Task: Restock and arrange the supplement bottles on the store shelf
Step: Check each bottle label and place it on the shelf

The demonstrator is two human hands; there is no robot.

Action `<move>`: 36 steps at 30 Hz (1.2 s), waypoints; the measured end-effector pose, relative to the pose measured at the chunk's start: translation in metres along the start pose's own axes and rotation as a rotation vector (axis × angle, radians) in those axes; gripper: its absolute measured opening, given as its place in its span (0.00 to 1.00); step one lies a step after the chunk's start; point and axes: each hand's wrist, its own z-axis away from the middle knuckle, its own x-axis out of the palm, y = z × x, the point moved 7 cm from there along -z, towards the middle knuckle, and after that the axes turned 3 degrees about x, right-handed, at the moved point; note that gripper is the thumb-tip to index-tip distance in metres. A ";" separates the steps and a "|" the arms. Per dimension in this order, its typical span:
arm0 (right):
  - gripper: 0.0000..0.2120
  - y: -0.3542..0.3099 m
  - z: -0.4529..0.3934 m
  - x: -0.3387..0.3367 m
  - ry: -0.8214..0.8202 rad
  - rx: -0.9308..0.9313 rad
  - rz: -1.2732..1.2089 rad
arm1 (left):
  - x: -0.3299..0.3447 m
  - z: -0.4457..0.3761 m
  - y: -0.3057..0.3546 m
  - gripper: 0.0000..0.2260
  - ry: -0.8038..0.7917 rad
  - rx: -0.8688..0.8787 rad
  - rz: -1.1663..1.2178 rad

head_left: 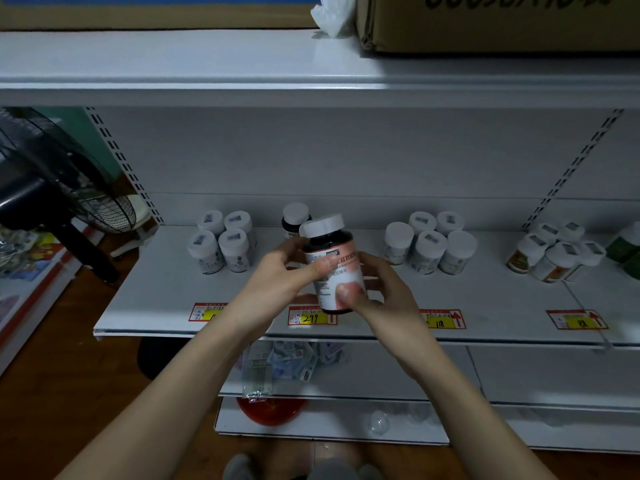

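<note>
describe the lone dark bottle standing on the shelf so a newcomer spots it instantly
On the white middle shelf, look behind the dark bottle held by both hands. A single dark brown bottle with a white cap stands there; the groups either side are white-bodied.

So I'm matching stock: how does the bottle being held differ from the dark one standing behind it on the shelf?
The held bottle is off the shelf, tilted, gripped by the left hand and right hand; the shelf bottle stands upright, untouched. The held one shows its pink-and-white label; the other's is mostly hidden. Both are dark with white caps.
</note>
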 end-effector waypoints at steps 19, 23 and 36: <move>0.25 0.000 0.005 0.006 0.048 -0.026 0.027 | 0.010 0.005 -0.001 0.21 -0.085 -0.127 0.122; 0.15 0.002 0.001 0.005 0.018 0.034 -0.087 | 0.007 0.005 -0.006 0.24 -0.068 -0.117 0.143; 0.11 -0.009 0.001 0.003 -0.066 -0.009 -0.152 | 0.007 0.007 0.001 0.25 -0.115 -0.092 0.139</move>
